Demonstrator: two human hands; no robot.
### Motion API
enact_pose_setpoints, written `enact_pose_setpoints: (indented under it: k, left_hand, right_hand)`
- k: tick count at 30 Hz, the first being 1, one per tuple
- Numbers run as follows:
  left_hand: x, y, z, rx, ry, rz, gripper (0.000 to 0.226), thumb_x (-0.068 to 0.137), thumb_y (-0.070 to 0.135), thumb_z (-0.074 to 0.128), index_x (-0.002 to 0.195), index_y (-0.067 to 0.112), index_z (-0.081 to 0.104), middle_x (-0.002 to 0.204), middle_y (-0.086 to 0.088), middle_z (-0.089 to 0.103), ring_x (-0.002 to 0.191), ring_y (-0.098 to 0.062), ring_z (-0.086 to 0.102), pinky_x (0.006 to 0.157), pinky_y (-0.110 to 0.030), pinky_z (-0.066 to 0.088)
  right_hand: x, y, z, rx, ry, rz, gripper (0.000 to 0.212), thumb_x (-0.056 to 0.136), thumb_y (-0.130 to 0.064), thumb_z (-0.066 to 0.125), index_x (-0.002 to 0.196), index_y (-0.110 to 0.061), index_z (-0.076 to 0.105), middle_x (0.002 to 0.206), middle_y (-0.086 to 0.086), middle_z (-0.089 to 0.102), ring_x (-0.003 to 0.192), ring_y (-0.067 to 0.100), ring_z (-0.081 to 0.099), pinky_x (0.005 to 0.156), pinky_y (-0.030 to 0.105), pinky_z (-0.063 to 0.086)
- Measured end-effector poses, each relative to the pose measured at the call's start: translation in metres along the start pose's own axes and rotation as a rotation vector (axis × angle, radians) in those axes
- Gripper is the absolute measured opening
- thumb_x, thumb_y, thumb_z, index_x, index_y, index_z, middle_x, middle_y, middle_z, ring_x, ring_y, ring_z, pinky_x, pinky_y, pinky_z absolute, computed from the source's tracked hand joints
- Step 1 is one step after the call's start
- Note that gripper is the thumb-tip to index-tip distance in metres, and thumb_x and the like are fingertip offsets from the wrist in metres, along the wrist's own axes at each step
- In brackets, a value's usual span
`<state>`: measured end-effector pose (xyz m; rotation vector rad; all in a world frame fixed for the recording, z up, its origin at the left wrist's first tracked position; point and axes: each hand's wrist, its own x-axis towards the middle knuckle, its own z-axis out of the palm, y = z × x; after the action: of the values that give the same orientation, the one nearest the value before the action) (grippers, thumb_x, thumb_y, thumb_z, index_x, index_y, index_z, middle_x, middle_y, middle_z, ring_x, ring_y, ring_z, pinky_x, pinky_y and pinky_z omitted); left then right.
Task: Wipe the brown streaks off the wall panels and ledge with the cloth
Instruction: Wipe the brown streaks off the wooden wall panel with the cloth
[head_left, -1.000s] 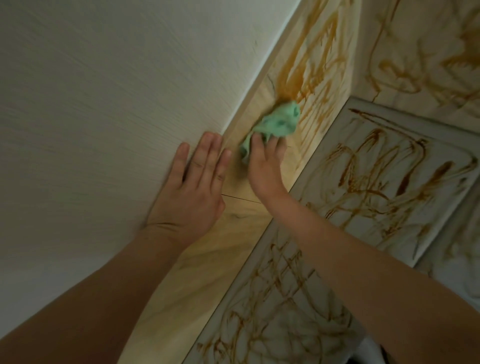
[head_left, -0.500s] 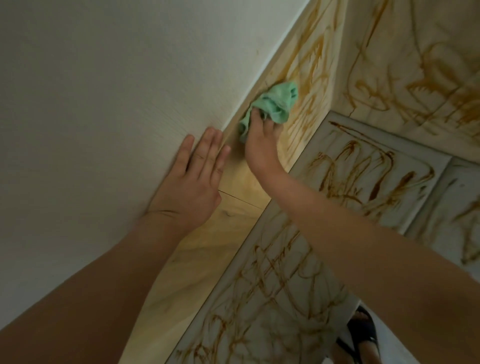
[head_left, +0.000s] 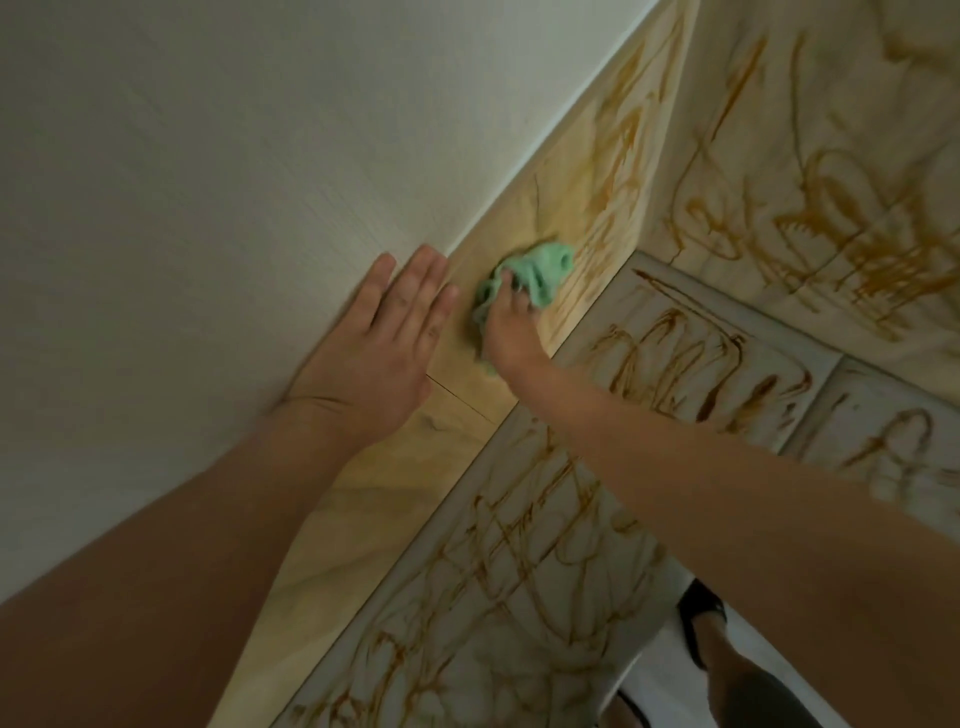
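Right hand (head_left: 511, 338) grips the bunched cloth (head_left: 540, 270), fingers curled into it; cloth lies under and beyond the fingertips, pressed on the ledge (head_left: 363, 519). Left hand (head_left: 374, 353) flat on wall (head_left: 208, 208), fingers straight, holding nothing. Streaks (head_left: 618, 171) just beyond cloth.

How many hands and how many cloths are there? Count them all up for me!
Hands: 2, the left hand flat on the wall and the right hand holding the cloth
Cloths: 1, the green cloth
Total: 3
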<state>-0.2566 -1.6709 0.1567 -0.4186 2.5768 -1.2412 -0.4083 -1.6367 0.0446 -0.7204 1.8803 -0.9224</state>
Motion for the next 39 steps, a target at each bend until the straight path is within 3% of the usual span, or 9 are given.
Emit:
enact_pose_setpoints:
  k: [4,6,11,15,22,27,30,35,39]
  left_hand:
    - [0.0,0.003,-0.009,0.015,-0.082,0.025,0.073,0.103,0.037,0.01,0.16,-0.006,-0.006,0.167,-0.033,-0.009,0.157,-0.045,-0.003,0.124,-0.062,-0.011]
    - [0.001,0.002,-0.014,-0.008,-0.097,0.006,0.073,0.104,0.035,0.018,0.161,-0.005,-0.002,0.168,-0.031,-0.005,0.158,-0.043,-0.002,0.126,-0.061,-0.008]
    - [0.029,0.001,-0.035,-0.183,0.014,-0.027,0.073,0.091,0.025,0.042,0.159,-0.002,0.03,0.16,-0.023,0.04,0.147,-0.041,0.039,0.122,-0.064,0.023]
    - [0.108,-0.017,-0.061,-0.256,0.086,-0.048,0.071,0.085,0.022,0.047,0.151,-0.007,0.043,0.15,-0.027,0.049,0.14,-0.046,0.045,0.122,-0.061,0.025]
    - [0.232,-0.029,-0.075,-0.194,-0.015,-0.051,0.075,0.095,0.036,0.034,0.156,-0.008,0.03,0.163,-0.027,0.03,0.155,-0.043,0.018,0.127,-0.056,0.007]
    - [0.249,-0.017,-0.059,-0.009,-0.066,0.002,0.077,0.103,0.043,0.009,0.159,-0.009,0.011,0.17,-0.026,0.005,0.158,-0.042,-0.004,0.123,-0.065,-0.012]
    - [0.253,-0.016,-0.051,0.051,-0.068,0.048,0.08,0.104,0.046,0.008,0.158,-0.012,0.012,0.169,-0.03,0.001,0.157,-0.046,-0.006,0.118,-0.07,-0.017]
    - [0.258,-0.017,-0.05,0.022,-0.095,0.046,0.086,0.103,0.054,0.016,0.159,-0.011,0.009,0.17,-0.027,-0.005,0.157,-0.045,-0.006,0.112,-0.07,-0.023]
    - [0.258,-0.014,-0.047,0.01,-0.074,0.045,0.088,0.103,0.057,0.017,0.159,-0.011,0.007,0.17,-0.027,-0.007,0.157,-0.044,-0.005,0.112,-0.071,-0.023]
  right_hand:
    - [0.019,0.015,-0.005,-0.13,-0.12,0.009,0.059,0.114,-0.019,0.022,0.16,0.003,-0.008,0.167,0.032,-0.003,0.155,0.046,0.004,0.124,0.057,0.006]
    - [0.019,0.009,-0.023,0.006,-0.174,0.031,0.06,0.114,-0.033,0.019,0.164,-0.009,0.0,0.17,0.021,0.001,0.156,0.039,0.003,0.126,0.057,0.011]
    - [0.035,-0.025,-0.086,0.177,-0.061,-0.029,0.064,0.111,-0.051,0.017,0.164,-0.015,0.016,0.17,0.016,0.011,0.155,0.033,0.012,0.126,0.051,0.015]
    - [0.069,-0.052,-0.13,0.201,0.059,-0.118,0.053,0.113,-0.038,0.023,0.163,-0.02,0.018,0.171,0.01,0.0,0.153,0.031,0.003,0.126,0.043,0.005]
    - [0.152,-0.049,-0.209,0.051,0.128,-0.046,0.055,0.111,-0.012,0.027,0.163,-0.015,0.011,0.167,0.024,0.005,0.146,0.047,0.014,0.122,0.046,0.014]
    - [0.154,-0.048,-0.21,0.187,0.277,-0.252,0.057,0.111,-0.039,0.026,0.152,-0.001,0.039,0.156,0.023,0.035,0.144,0.032,0.03,0.116,0.032,0.02]
    - [0.167,-0.043,-0.193,0.096,0.337,-0.327,0.042,0.112,-0.024,0.031,0.147,-0.008,0.048,0.151,0.021,0.041,0.138,0.036,0.027,0.122,0.034,0.011]
    - [0.202,-0.044,-0.202,-0.198,0.365,-0.138,0.055,0.11,-0.013,0.024,0.163,-0.006,0.009,0.161,0.025,0.023,0.144,0.044,0.024,0.125,0.049,0.012]
    - [0.201,-0.05,-0.206,-0.17,0.384,-0.052,0.055,0.11,-0.011,0.02,0.163,-0.004,0.007,0.159,0.027,0.026,0.14,0.046,0.029,0.122,0.051,0.018]
